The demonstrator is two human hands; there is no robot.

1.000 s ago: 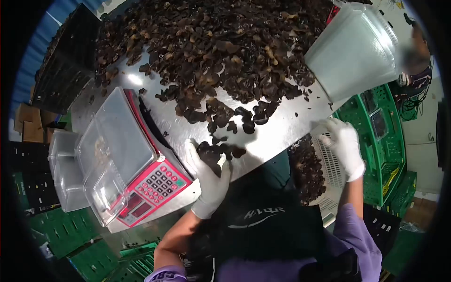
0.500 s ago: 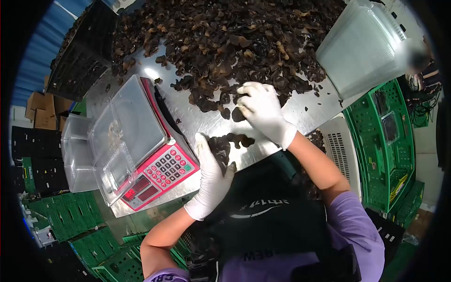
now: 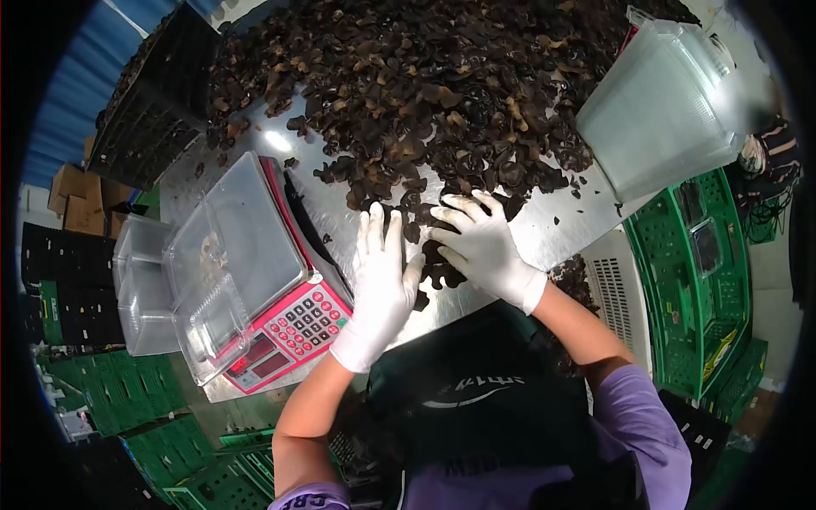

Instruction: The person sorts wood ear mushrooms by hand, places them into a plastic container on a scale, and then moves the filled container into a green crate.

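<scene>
A big heap of dark brown wood ear mushrooms (image 3: 442, 93) covers the far part of the metal table (image 3: 544, 228). My left hand (image 3: 380, 285), in a white glove, lies with fingers stretched out beside a few loose pieces at the near edge of the heap. Close to it, my right hand (image 3: 486, 246), also gloved, has its fingers spread over some dark mushroom pieces (image 3: 440, 265). Some of those pieces are hidden under the fingers. A red digital scale (image 3: 293, 327) stands left of my left hand, with an opened clear plastic clamshell box (image 3: 208, 297) on it.
Stacked clear plastic containers (image 3: 659, 110) stand at the table's right. A black crate (image 3: 157, 98) leans at the far left. Green crates (image 3: 693, 280) are to the right of the table, and more green crates (image 3: 127, 391) are at the lower left. Cardboard boxes (image 3: 81, 200) sit at the left.
My left hand has moved forward from the table's near side to the heap's edge and straightened its fingers. My right hand has come back slightly toward me, its fingers more spread.
</scene>
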